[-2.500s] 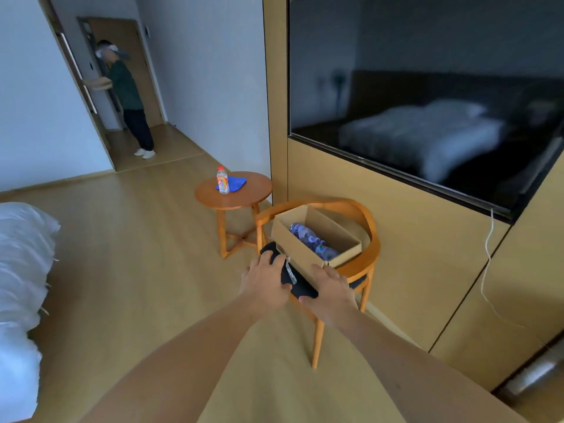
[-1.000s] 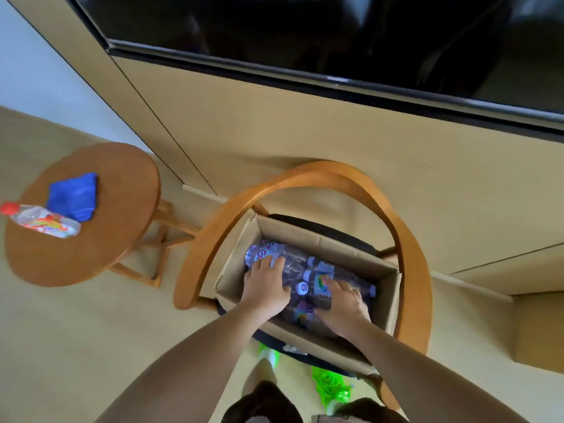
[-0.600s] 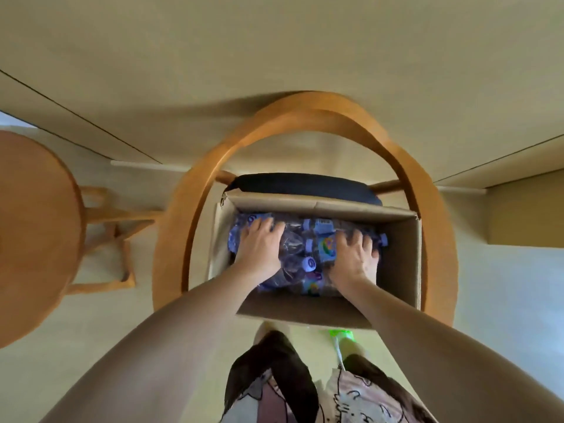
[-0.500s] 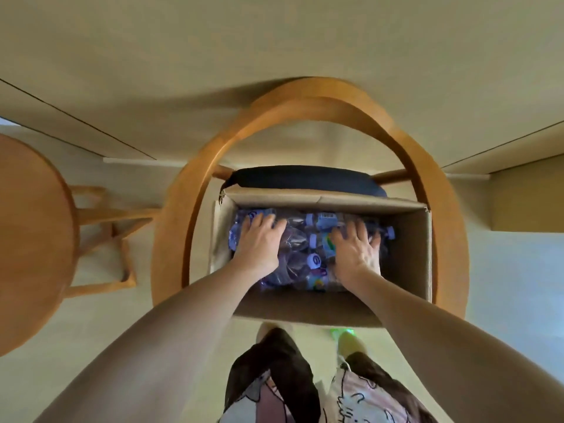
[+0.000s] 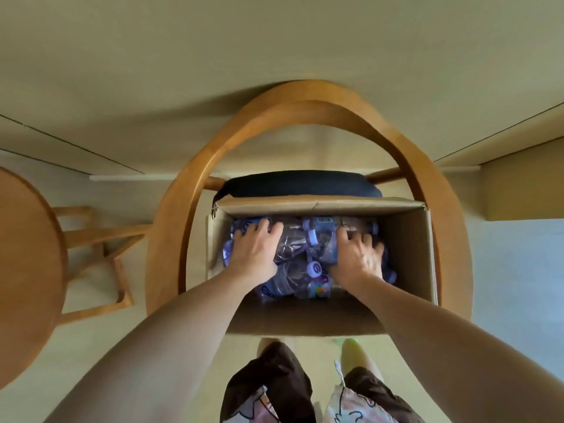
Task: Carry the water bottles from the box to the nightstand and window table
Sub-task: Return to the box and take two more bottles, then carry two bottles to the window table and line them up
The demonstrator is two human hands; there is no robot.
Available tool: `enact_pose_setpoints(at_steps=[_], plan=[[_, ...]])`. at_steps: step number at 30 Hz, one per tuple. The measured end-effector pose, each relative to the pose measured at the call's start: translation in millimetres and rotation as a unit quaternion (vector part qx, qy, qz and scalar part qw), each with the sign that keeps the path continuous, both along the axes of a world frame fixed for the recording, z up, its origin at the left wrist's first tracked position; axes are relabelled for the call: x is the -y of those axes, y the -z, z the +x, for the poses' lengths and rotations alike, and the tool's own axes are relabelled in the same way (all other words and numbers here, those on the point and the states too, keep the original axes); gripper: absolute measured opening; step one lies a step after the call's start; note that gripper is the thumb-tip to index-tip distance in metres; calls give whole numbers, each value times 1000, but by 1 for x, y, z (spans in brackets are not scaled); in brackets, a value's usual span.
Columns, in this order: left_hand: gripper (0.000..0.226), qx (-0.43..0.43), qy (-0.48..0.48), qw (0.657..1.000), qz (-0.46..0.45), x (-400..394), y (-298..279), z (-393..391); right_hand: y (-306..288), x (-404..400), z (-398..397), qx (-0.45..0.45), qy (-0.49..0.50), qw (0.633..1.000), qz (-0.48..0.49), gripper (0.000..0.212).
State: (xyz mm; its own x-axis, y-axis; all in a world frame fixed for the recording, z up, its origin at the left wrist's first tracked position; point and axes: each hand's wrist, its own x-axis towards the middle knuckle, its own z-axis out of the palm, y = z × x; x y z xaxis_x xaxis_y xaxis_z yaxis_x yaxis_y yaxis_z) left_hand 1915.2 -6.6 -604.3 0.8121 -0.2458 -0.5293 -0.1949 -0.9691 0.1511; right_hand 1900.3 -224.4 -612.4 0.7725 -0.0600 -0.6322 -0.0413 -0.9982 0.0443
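An open cardboard box (image 5: 407, 257) sits on a chair seat straight below me. Several clear water bottles (image 5: 294, 239) with purple labels and white caps lie jumbled inside it. My left hand (image 5: 254, 250) reaches into the left part of the box, its fingers curled over a bottle lying there. My right hand (image 5: 358, 259) is in the right part, fingers wrapped over another bottle. Both bottles still rest among the pile. The hands hide much of the pile.
The box stands on a dark cushion (image 5: 299, 184) of a wooden chair (image 5: 305, 100) with a curved hoop back, close to a beige wall panel. A round wooden side table (image 5: 27, 270) stands to the left. My legs show below the box.
My view has dropped from the room to straight down on the box. Both hands went from the chair's front edge into the box and closed over bottles; the right hand shifted rightward.
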Motion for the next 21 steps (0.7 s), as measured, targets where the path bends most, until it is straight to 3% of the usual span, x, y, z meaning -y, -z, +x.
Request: enact_pose_setpoints(at_steps=[6, 12, 14, 17, 21], plan=[[83, 10, -21, 994, -108, 9, -45, 22, -46, 14, -1, 43, 146, 981, 120, 86], [86, -8, -60, 977, -203, 51, -107, 62, -107, 35, 7, 139, 297, 921, 212, 68], [77, 0, -50, 971, -235, 72, -132, 77, -131, 47, 10, 176, 361, 882, 245, 62], [57, -2, -70, 955, -287, 110, -172, 94, -170, 71, 8, 233, 477, 789, 311, 55], [62, 31, -31, 945, -325, 171, -230, 103, -226, 118, -5, 313, 558, 662, 392, 54]])
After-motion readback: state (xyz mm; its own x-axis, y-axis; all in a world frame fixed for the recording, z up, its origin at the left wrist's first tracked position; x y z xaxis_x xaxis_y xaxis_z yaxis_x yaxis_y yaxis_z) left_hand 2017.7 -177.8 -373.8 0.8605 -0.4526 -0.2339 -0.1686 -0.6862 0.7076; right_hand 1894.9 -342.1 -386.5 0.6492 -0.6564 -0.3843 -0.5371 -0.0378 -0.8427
